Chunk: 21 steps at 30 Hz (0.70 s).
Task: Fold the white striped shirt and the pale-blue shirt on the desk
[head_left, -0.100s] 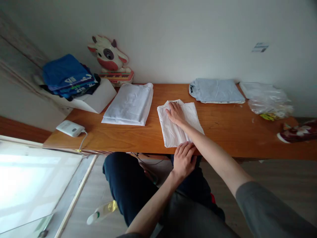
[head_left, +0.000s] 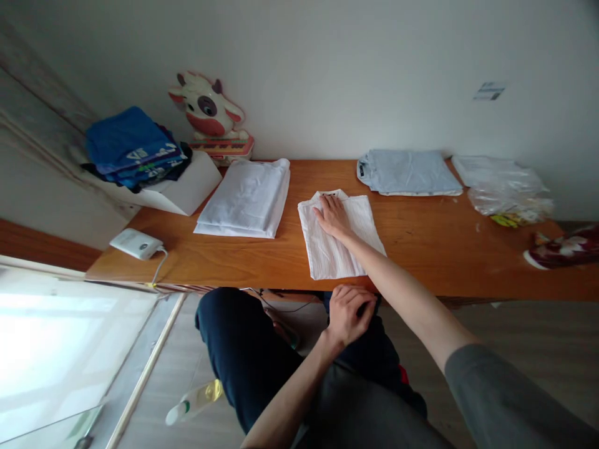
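I see a long wooden worktop (head_left: 421, 249) set against a plain white wall (head_left: 327, 75). Below its near edge lies grey wood-look floor (head_left: 515, 337). At my lower left, bright daylight floods through a window (head_left: 56, 349) with a pale frame.

**Daylight from my left, wide-lens bend at the edges**

Soft, even daylight fills the scene. The brightest patch is the window (head_left: 56, 349) low on my left, blown out to near white with no detail. The counter (head_left: 444, 249) carries a mild sheen and only faint shadows under the folded cloths. Straight lines bow toward the edges, and my right sleeve (head_left: 515, 399) looks slightly soft, perhaps from closeness.
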Motion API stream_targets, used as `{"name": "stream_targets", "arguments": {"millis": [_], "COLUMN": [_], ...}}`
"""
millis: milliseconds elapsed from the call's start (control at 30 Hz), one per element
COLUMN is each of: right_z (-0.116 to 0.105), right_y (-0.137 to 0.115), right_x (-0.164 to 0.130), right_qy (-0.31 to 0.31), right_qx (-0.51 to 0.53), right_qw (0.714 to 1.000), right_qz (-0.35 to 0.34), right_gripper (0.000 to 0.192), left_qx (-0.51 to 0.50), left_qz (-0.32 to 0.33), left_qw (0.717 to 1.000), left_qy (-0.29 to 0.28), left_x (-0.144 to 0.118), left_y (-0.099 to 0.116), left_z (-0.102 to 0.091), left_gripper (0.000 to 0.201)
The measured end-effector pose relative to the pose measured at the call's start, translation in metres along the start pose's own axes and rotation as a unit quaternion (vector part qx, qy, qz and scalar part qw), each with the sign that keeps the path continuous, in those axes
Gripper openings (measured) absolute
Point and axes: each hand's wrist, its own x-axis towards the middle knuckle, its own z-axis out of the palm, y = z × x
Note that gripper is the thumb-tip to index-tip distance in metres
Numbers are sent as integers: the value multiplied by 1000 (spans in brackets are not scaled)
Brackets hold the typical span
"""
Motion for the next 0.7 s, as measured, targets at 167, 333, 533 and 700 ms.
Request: {"name": "stream_targets", "arguments": {"millis": [167,333,533,700], "right_z": [0,-5,-10,-18], "right_y": [-4,-10,-12,-18], "right_x": [-17,-41,-54,-100], "right_qy": [14,5,-5,-60], "right_qx": [5,-6,-5,-23], "right_qw": [1000,1000,1000,998], "right_qz": [6,-1,15,-24], "right_gripper": [74,72,75,88], "left_qx": [-335,-471,-477,-451], "left_qz": [-254,-432,-477,-472], "left_qw": [891,755,729,744], "left_qy": [169,142,117,138], "left_x": [-23,-15,6,7], "left_y": [11,2,-11,-10], "left_z": [28,53,49,48], "left_gripper": [65,74,72,71]}}
